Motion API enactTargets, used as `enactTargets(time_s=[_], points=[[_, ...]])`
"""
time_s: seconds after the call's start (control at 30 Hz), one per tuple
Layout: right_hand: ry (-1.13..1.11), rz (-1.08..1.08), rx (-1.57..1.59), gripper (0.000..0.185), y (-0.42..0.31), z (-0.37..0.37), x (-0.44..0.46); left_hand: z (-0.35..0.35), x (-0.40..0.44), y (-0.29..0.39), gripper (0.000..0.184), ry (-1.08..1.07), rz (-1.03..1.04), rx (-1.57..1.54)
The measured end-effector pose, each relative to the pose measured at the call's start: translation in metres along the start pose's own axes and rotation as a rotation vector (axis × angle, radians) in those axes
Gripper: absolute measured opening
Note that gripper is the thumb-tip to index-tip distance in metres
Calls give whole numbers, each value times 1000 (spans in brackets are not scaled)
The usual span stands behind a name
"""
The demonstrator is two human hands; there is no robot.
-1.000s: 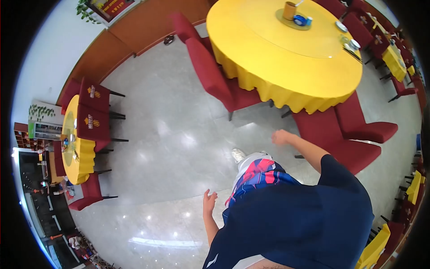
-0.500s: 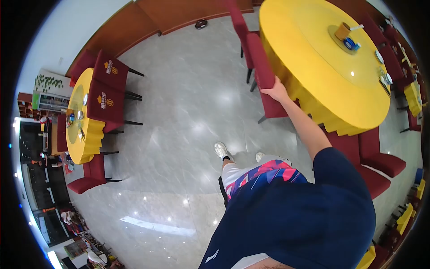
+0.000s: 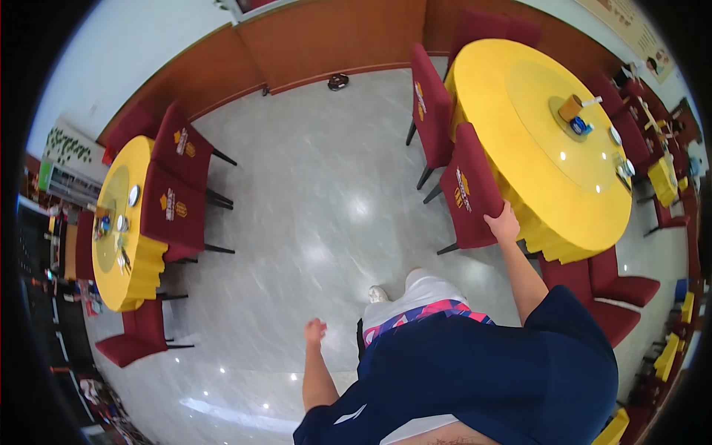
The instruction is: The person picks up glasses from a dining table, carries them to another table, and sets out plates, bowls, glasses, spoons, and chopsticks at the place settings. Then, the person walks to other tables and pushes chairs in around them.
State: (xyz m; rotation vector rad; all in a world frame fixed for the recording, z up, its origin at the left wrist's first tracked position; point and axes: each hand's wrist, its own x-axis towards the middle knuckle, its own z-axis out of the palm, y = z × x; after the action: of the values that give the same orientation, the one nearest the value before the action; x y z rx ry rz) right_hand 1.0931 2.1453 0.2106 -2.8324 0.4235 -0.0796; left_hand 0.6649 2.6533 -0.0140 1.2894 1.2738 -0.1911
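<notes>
My right hand is closed on the right edge of a dark red chair's backrest, which carries gold printing. The chair stands beside a large round table with a yellow cloth. Low over the grey floor, away from the furniture, my left hand hangs with loosely bent fingers and nothing visible in it. A second red chair stands farther along the same table.
On the table's glass turntable sit a brown cup and a blue item. Another yellow-covered table stands left, with red chairs around it. A dark object lies near the brown wall panels.
My left hand has come into view. The view has tilted up. The held chair's printed back now faces me more, and my right hand stays on its edge.
</notes>
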Motion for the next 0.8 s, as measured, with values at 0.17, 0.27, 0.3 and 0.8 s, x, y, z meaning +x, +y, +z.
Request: enactTargets(time_s=[0.17,0.27,0.3,0.8], points=[[43,-10,2,78,-1,0,4,50,38,196,36,-85,222,107],[24,0,-6,77,-6,-4,5,103,38,280,36,-225,386,142],[-1,-2,-25,77,-5,-6,7,123,39,288,36,-305,471,146],[70,46,97,79,9,5,25,413,33,516,98,-662,984,1238]])
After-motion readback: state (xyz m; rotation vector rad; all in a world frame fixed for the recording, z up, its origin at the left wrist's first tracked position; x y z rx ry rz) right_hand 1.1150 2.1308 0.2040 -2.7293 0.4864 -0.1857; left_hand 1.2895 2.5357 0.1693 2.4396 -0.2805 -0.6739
